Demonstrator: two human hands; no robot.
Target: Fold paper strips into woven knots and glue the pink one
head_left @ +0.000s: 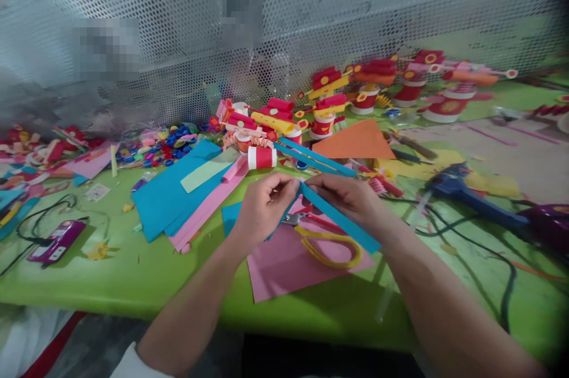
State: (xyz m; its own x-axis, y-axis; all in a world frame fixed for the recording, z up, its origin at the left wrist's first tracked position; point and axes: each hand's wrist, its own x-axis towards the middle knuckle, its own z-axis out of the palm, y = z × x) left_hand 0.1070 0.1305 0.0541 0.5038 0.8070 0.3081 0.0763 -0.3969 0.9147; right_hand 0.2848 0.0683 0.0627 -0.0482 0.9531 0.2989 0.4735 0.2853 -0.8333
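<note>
Between my two hands is a blue paper strip (342,221), its free end slanting down toward my right forearm. My left hand (262,206) pinches the strip's upper end between thumb and fingertips. My right hand (347,194) is closed on the same strip close beside it, fingers partly hidden behind the paper. Below them, a pair of scissors (333,252) with yellow and red handles lies on a pink sheet (284,283). A red and white paper cup (262,158) lies on its side just beyond my hands.
Blue sheets (164,194) and pink strips (213,209) lie to the left. A blue glue gun (480,200) and its cable are at right. Red and yellow cup models (322,123) stand along the perforated metal screen (178,40). A purple power strip (57,242) sits far left on the green table (133,283).
</note>
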